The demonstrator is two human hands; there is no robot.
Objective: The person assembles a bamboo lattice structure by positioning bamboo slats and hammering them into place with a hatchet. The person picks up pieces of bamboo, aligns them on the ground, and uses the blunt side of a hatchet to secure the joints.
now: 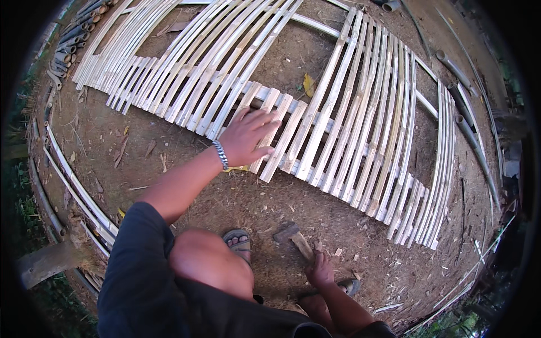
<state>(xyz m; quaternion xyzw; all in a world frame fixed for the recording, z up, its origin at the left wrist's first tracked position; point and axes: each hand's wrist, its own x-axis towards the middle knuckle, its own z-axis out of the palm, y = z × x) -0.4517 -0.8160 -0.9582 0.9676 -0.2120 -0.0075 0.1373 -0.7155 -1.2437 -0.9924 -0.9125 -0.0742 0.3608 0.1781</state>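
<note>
My left hand (248, 137), with a chain bracelet (220, 155) at its wrist, lies with fingers spread over several short bamboo slats (274, 138). These short pieces sit side by side across a rail, in a gap between longer slats of a bamboo slat panel (360, 121) on the ground. Down by my feet, my right hand (320, 270) is closed round the wooden handle of a hammer (302, 246). The hammer's dark head (286, 232) points away from me, low near the soil and apart from the panel.
Dark bamboo poles (72, 42) are stacked at the far left, and more pipe-like poles (470, 135) lie along the right. Long split strips (79, 183) curve along the left side. Wood chips and dry leaves litter the dirt. My sandalled foot (239, 244) stands before the panel.
</note>
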